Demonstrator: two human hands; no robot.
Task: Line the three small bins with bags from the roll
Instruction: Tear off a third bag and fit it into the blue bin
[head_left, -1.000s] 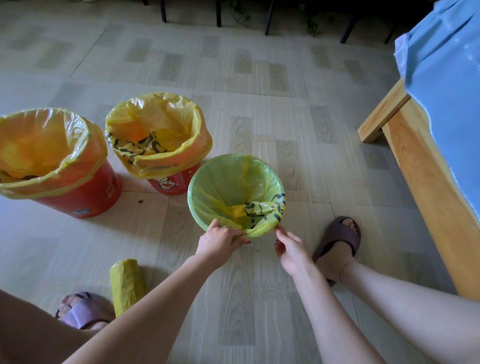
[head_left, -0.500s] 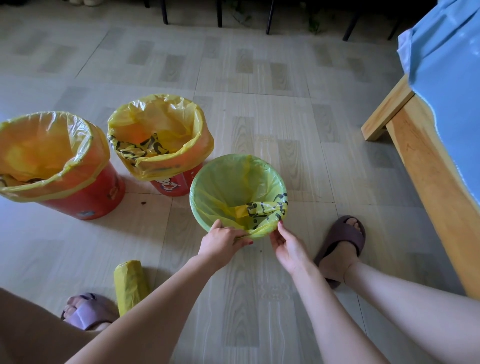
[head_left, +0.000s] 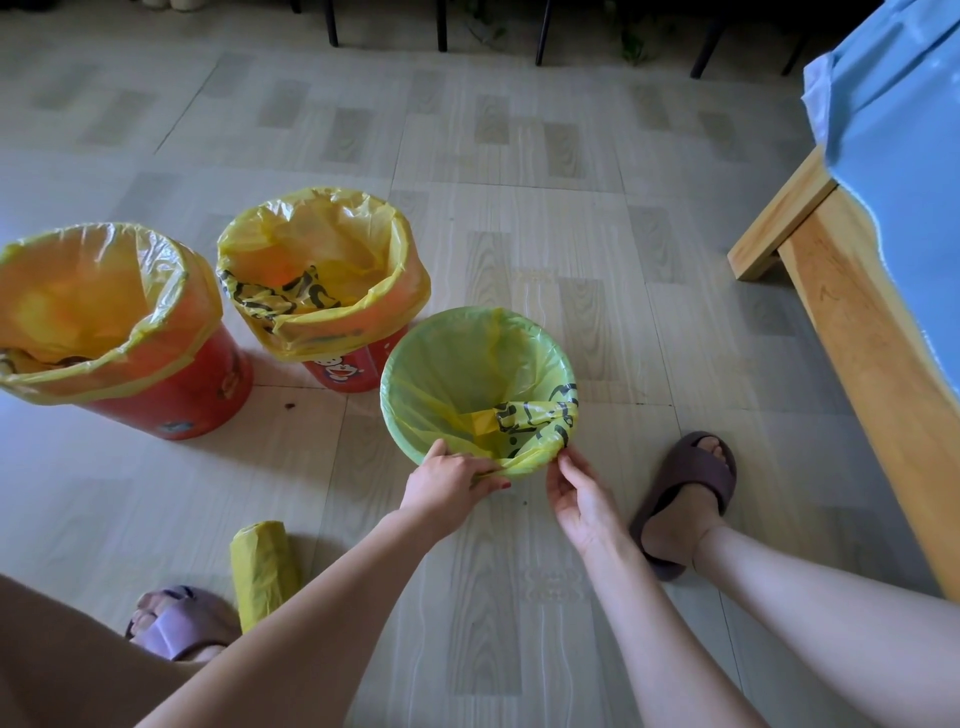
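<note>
Three small bins stand on the tiled floor. The left red bin and the middle red bin each have a yellow bag folded over the rim. The nearer green bin also holds a yellow bag, its printed edge bunched at the near right rim. My left hand pinches the bag's edge at the near rim. My right hand touches the bunched part of the rim with its fingertips. The yellow roll of bags lies on the floor near my left foot.
A wooden table with a blue cover stands at the right. My right foot in a dark slipper rests beside the green bin; my left foot in a lilac slipper is beside the roll. Dark chair legs stand at the far edge.
My right hand has slid slightly along the near rim toward the bunched printed edge. My left hand keeps its pinch on the bag. The bins have not moved.
</note>
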